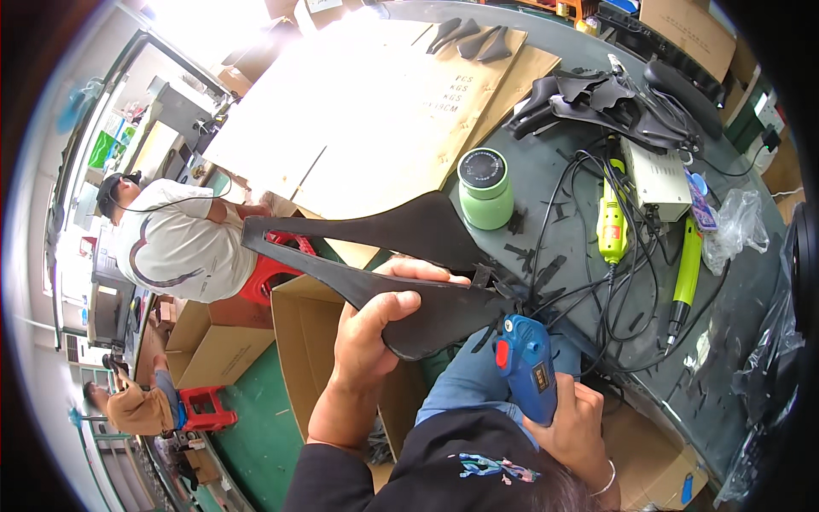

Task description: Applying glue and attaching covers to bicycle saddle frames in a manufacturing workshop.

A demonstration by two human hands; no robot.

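My left hand point(363, 337) grips a black bicycle saddle point(444, 311) by its wide rear part, thumb on the top face and fingers reaching through the long central slot. The saddle's narrow nose points to the upper left. In my right hand point(573, 427) is a blue handheld power tool point(527, 367) with a red button on its side. Its front end is close to the saddle's rear edge; I cannot tell whether they touch. Black offcut strips point(550, 271) lie on the grey table point(533, 226) just beyond.
A green jar with a dark lid point(486, 200) stands beyond the saddle. Yellow-green corded tools point(612, 222), tangled black cables and a white box point(657, 183) lie to the right. Black saddle parts point(597, 102) are heaped behind. An open cardboard box point(299, 341) sits below; two people work at left.
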